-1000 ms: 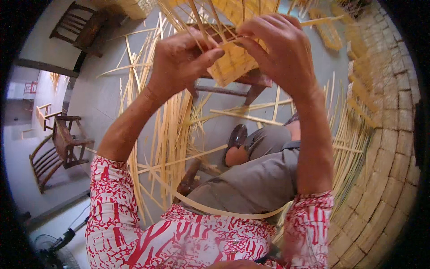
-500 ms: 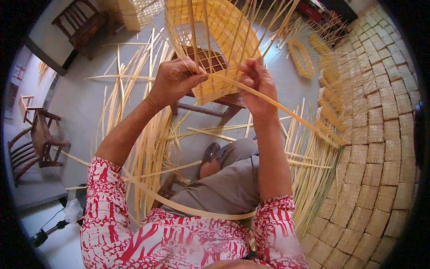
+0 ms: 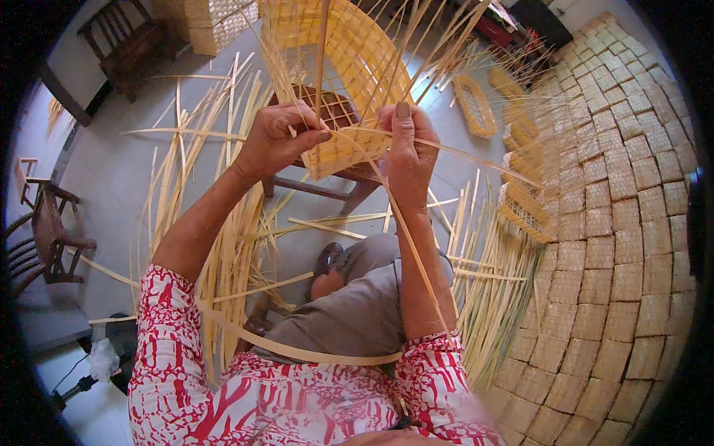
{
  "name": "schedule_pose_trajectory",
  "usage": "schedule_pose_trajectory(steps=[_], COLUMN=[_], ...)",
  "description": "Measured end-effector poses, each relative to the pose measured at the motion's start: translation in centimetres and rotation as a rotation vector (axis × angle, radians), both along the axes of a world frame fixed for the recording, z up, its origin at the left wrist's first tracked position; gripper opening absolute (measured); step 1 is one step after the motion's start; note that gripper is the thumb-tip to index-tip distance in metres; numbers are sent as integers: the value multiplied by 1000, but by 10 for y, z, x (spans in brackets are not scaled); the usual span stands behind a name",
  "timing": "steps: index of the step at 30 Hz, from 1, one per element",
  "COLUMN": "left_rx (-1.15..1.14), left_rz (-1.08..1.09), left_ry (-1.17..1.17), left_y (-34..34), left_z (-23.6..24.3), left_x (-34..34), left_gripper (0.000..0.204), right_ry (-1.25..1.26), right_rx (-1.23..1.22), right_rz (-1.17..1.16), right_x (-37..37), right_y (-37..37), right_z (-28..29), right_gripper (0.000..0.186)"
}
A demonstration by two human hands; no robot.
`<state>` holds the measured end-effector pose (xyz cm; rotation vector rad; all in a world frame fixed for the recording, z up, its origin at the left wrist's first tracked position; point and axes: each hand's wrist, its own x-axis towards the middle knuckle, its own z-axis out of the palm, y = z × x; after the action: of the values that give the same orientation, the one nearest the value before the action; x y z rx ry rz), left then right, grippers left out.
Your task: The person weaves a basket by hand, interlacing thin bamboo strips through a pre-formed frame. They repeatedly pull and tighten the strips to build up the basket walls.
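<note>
A half-woven basket [image 3: 349, 67] of pale bamboo strips rests on a small wooden stool [image 3: 335, 111] in front of me, with loose strip ends sticking up. My left hand [image 3: 279, 137] pinches a strip at the basket's near edge. My right hand [image 3: 407, 145] grips a long bamboo strip [image 3: 413, 245] that runs down past my forearm toward my lap. Both hands are close together at the woven rim. My grey trousers and one shoe [image 3: 327, 260] show below.
Many loose bamboo strips [image 3: 223, 223] lie fanned over the grey floor. A large woven mat [image 3: 625, 223] curves along the right. Small woven trays [image 3: 474, 104] lie at the back right. A wooden chair [image 3: 44, 238] stands left, another [image 3: 126, 44] at the back left.
Both hands have dropped lower in view, away from the camera, and come closer together at the basket's near edge. The view has tilted, showing more of the basket and mat.
</note>
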<state>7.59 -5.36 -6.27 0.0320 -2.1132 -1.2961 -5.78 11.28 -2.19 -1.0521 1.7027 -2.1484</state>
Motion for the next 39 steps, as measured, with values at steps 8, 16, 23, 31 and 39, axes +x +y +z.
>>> schedule_pose_trajectory(steps=[8,16,23,31,39], left_rx=[-7,-47,-21,68,42], left_rz=[22,49,31,30,22], left_ry=[41,95,135,107,82], left_y=[-4,3,-1,-1,1], left_z=[0,6,-3,-3,6], left_x=[-2,-7,-8,-8,-5], left_gripper=[10,8,12,11,9], right_ry=[167,-84,-19,63,126], right_rx=[65,-148,11,-60,-105], right_rz=[-56,-435,-232,-214,-201], right_x=[-13,-40,-44,-48,-56], right_y=[4,16,25,17,14], right_z=[15,25,34,34,40], right_gripper=[20,30,43,46,46])
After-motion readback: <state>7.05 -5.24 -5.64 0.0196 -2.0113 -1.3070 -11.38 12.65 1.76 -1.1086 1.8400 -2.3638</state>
